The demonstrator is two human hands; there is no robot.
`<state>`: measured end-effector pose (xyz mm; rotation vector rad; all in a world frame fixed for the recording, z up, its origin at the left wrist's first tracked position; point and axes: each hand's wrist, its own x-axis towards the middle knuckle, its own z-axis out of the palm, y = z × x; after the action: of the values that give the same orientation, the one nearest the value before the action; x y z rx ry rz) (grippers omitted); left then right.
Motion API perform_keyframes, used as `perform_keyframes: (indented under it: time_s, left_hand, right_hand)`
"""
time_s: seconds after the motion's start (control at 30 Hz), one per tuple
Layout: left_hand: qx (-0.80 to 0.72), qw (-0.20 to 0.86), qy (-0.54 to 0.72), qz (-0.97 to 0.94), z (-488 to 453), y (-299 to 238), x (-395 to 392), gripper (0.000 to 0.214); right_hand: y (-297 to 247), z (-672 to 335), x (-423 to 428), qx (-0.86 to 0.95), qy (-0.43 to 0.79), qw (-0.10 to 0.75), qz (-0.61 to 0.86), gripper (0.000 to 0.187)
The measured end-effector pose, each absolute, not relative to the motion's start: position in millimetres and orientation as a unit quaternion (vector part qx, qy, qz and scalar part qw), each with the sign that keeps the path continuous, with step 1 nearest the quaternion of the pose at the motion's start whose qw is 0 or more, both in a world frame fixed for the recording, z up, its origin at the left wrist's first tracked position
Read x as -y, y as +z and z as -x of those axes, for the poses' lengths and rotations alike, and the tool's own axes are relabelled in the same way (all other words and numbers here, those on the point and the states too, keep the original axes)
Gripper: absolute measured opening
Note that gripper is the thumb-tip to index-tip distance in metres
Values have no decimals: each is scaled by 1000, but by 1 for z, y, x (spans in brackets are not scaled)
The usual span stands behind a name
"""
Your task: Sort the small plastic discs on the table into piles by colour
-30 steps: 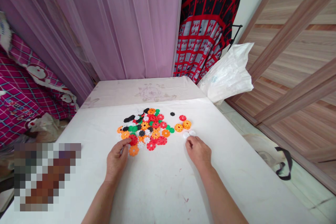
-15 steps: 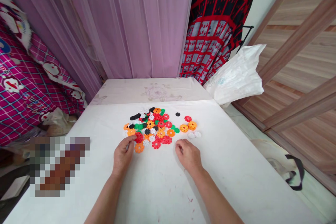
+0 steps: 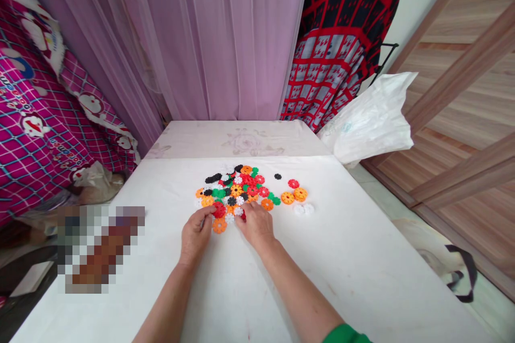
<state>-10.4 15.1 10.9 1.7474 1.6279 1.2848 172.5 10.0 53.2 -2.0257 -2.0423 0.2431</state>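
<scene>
A pile of notched plastic snowflake discs [image 3: 235,190] in red, orange, green, black and white lies on the table. My left hand [image 3: 196,230] is at its near left edge, thumb and fingers pinched on a red snowflake disc [image 3: 219,210]. Just below that disc lies an orange one [image 3: 219,225]. My right hand [image 3: 257,225] rests on the pile's near right side with its fingers curled. A bit of a red disc [image 3: 243,215] shows at its thumb, and the hand covers other discs there.
Right of the pile lie orange discs [image 3: 293,196], a red disc [image 3: 293,184], white discs [image 3: 303,209] and a black disc [image 3: 278,176]. A white plastic bag [image 3: 374,118] stands past the table's right edge. Purple curtains [image 3: 225,37] hang behind the white-covered table [image 3: 330,257].
My right hand has moved left from the bare cloth onto the red discs at the pile's near edge. My left hand stays at the same red disc. The view has shifted slightly.
</scene>
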Motion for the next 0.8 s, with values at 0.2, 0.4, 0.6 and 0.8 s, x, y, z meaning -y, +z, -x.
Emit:
perform_keyframes:
  time_s: [0.2, 0.4, 0.6, 0.8]
  left_hand:
    - [-594, 213, 454, -629, 11, 11, -15, 31]
    - [-596, 212, 449, -631, 12, 12, -14, 32]
    - [-599, 206, 448, -631, 12, 13, -14, 32]
    - [-598, 207, 448, -632, 10, 17, -12, 32]
  right_hand:
    - [42, -183, -5, 674, 90, 199, 706, 20]
    - [30, -244, 16, 608, 29, 267, 747, 19]
    - [35, -302, 30, 534, -31, 221, 816, 19]
    - [36, -307, 28, 517, -31, 202, 831, 20]
